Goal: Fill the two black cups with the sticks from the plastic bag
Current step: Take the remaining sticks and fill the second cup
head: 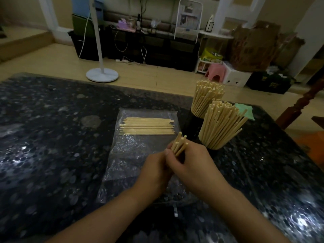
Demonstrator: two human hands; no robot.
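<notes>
The person is mid-way through a transfer: both hands meet over the plastic bag [140, 155] and gather a small bundle of sticks [179, 144]. The right hand [189, 160] wraps its fingers round the bundle, a closed grip, while the left hand [154, 169] pinches the lower ends; the tips fan upward toward the cups. The next move likely calls for squaring the bundle and lowering it endwise into the near cup [214, 145], already packed with splayed sticks, so space is tight. The far cup [198, 114] looks equally full. A flat row of pale, thin, straight remaining sticks [147, 126] lies on the bag on the dark speckled surface [52, 137].
</notes>
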